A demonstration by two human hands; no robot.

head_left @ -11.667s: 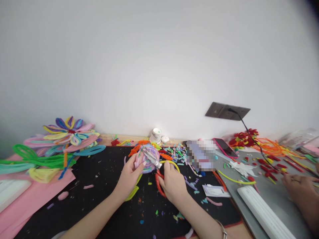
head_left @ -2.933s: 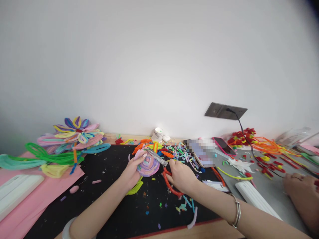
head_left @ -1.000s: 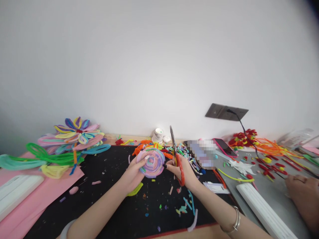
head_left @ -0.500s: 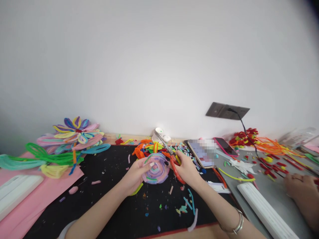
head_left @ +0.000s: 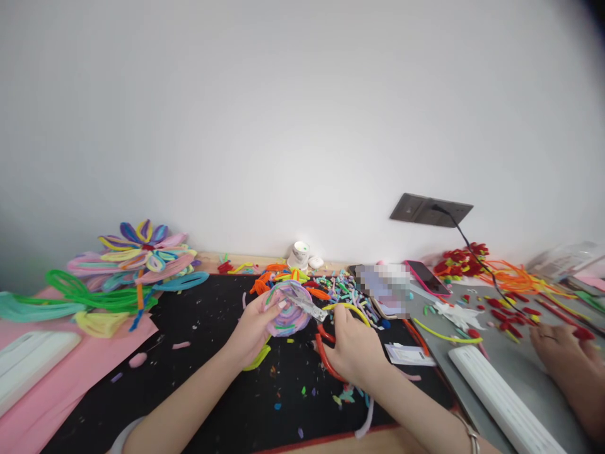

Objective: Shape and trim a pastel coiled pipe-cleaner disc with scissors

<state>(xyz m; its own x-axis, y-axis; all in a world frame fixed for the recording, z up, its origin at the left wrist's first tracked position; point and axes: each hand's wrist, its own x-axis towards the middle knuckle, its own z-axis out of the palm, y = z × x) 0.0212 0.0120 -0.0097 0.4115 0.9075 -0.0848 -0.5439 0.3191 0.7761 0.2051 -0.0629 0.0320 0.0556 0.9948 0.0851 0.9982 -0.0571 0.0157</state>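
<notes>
My left hand (head_left: 258, 328) pinches the left side of a round, coiled disc of pastel pipe cleaners (head_left: 290, 315), held above the black mat (head_left: 203, 391). In my right hand (head_left: 354, 347) is a pair of scissors (head_left: 326, 356) with orange and yellow handles. Their metal blades point up and left and lie across the disc's upper right face; whether they touch it I cannot tell. A yellow-green loop (head_left: 258, 359) sticks out beneath my left hand. Behind the disc lie orange pipe-cleaner pieces (head_left: 265, 280) and a heap of small coloured clippings (head_left: 347, 290).
A pipe-cleaner flower (head_left: 146, 249) and green loops (head_left: 80, 293) lie at left by a white case (head_left: 38, 359). Two phones (head_left: 378, 293) (head_left: 428, 277) and a white strip-shaped box (head_left: 503, 397) are at right. Another person's hand (head_left: 562, 353) rests near red pieces (head_left: 513, 318).
My right hand has come down slightly and turned the scissors, so the blades now cross the disc rather than pointing up beyond it. The disc has shifted slightly left and up. The other person's hand moved left.
</notes>
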